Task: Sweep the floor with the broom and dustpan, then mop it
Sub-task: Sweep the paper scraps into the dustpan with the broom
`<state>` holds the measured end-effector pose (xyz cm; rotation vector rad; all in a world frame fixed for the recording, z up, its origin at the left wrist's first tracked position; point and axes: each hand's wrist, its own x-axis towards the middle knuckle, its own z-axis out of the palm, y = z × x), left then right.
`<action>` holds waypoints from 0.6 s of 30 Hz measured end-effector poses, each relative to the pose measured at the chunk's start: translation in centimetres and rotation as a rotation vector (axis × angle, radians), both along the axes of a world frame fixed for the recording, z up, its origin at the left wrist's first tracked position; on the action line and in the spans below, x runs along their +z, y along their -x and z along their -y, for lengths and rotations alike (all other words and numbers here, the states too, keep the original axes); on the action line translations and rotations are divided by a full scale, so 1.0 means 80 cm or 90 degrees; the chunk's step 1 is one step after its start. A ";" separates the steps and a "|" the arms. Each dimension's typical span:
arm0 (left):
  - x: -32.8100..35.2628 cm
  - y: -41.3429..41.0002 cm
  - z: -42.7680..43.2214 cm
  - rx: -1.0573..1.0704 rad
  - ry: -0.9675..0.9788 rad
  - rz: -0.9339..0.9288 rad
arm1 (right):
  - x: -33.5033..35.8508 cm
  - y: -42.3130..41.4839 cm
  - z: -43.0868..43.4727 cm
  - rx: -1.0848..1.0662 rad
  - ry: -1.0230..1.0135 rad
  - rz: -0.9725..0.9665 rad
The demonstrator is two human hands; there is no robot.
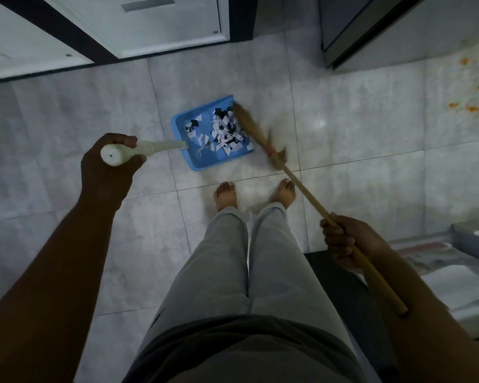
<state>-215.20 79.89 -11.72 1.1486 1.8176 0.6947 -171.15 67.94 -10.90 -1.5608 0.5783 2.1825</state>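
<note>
A blue dustpan [183, 125] stands on the grey tiled floor [357, 120] just ahead of my bare feet. It holds a heap of black and white paper scraps [224, 131]. My left hand [108, 164] grips the top of its long white handle [155, 147]. My right hand [343, 241] grips the wooden stick of a broom [307, 193]. The broom's brown bristle head [250, 125] lies blurred along the dustpan's open right edge, touching the scraps.
Orange stains [470, 106] mark the floor at the far right. A white door [163, 26] and dark frame stand ahead, a dark cabinet [371, 29] at upper right. A low grey and white object [454, 261] sits by my right arm.
</note>
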 end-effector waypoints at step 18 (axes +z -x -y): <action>0.007 0.007 0.002 0.049 -0.008 0.037 | 0.032 -0.049 -0.066 0.028 -0.085 -0.003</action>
